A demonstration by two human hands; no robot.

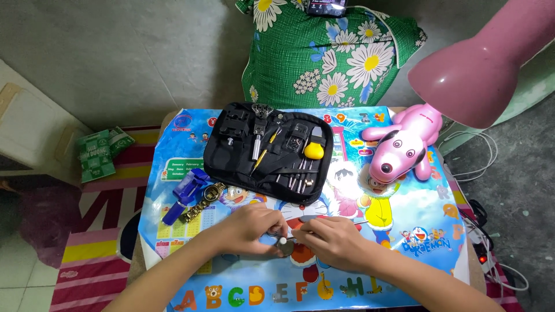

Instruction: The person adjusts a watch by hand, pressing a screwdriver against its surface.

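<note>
Two hands, left hand (250,226); right hand (330,238); one watch case (284,247) between.

Both forearms angle inward; left hand (251,226) and right hand (334,240) meet fingertip to fingertip, fingers curled, pinching.

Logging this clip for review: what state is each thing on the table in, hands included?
Tool case: unzipped, lying open flat, tools inside.
Watch: lying on the mat between both hands.
Left hand: fingers curled, steadying the watch.
Right hand: grip closed on a thin metal tool, tip at the watch.
Gold watch band: lying loose, detached.
Blue holder: lying unused beside the band.
Pink dog lamp: cannot tell if lit.
</note>
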